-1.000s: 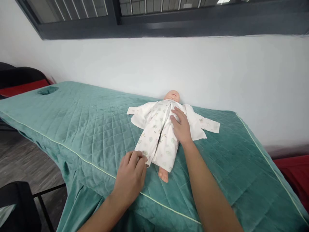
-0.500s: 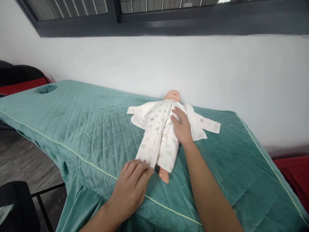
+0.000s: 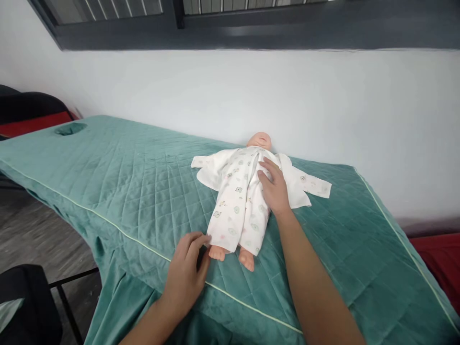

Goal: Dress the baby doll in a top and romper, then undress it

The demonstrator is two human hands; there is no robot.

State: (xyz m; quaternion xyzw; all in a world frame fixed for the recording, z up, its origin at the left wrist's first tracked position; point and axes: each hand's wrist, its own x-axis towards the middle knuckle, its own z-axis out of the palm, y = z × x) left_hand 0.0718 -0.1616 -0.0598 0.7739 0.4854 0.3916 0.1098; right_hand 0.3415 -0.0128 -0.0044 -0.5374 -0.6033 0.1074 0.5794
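Note:
A baby doll (image 3: 259, 140) lies on its back on a green quilted table (image 3: 125, 177), its head toward the wall. It wears a white printed garment (image 3: 237, 206), sleeves spread to both sides. Both bare feet (image 3: 246, 259) stick out below the leg hems. My right hand (image 3: 275, 189) lies flat on the doll's chest, fingers stretched out over the garment's front opening. My left hand (image 3: 187, 273) rests on the table beside the doll's left-side foot. Its fingertips touch the leg hem, thumb apart from the fingers, holding nothing.
The table runs along a white wall (image 3: 323, 110) under a dark window frame (image 3: 251, 28). It has a face hole (image 3: 71, 128) at the far left end. Red and black furniture (image 3: 28, 115) stands at the left. A dark chair (image 3: 25, 306) is at the lower left.
My left hand had been pinching the left leg hem; the hem has slid up off the foot, which now shows. The hand has let go and drawn back slightly. The right hand stayed put.

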